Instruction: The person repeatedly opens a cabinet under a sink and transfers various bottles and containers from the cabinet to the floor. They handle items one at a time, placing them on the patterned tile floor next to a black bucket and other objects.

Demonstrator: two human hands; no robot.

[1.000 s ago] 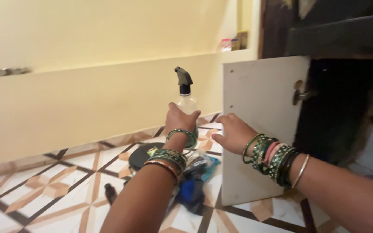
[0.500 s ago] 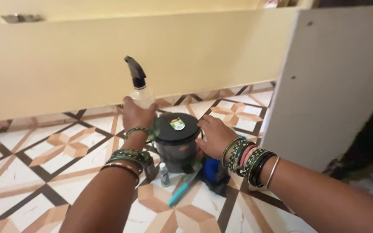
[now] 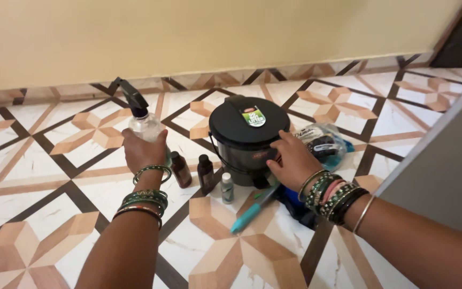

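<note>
Both hands have dropped lower since half a second ago; view now tilts down at the floor and the cupboard door is only an edge at right.

Left hand [image 3: 144,151] is clenched round a clear spray bottle [image 3: 144,126] with a black trigger head, held upright above the floor, left of the bin.

Right hand [image 3: 293,160] rests on the front right side of the black bin [image 3: 241,140], fingers spread against its wall just under the lid. Looks like a loose touch, not a full grasp, but the palm side is hidden.

Bin stands on the patterned tile floor [image 3: 44,176], lid on, small sticker on top.

Just in front of the bin, in a row: two small dark brown bottles [image 3: 181,169] [image 3: 206,173], then a small white bottle [image 3: 227,188].

Teal brush handle [image 3: 253,210] lies slanted on the floor below the right hand.

Clear bag [image 3: 322,143] with dark contents sits right of the bin, touching it or nearly so.

Dark blue item [image 3: 294,201] partly hidden under the right wrist.

White door [image 3: 445,171] at right edge.
</note>
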